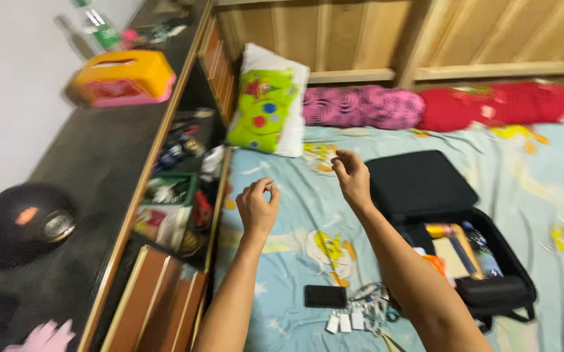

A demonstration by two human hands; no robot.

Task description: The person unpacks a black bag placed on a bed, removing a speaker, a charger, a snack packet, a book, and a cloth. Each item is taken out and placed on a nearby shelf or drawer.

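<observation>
My left hand [257, 205] and my right hand [352, 176] are raised over a light blue patterned bedsheet [282, 261], both with fingers curled in and nothing visible in them. They hover apart from each other, above the bed's middle. An open black case [425, 186] lies just right of my right forearm, with a bottle and small items inside. A black phone [325, 296] and a bunch of keys with white tags [353, 316] lie on the sheet below my arms.
A green cartoon pillow [267, 104], a pink bolster [363, 106] and a red bolster [497, 104] line the wooden headboard. A dark shelf unit [106, 163] at left carries an orange tissue box [122, 78], a black helmet [24, 221] and cluttered cubbies.
</observation>
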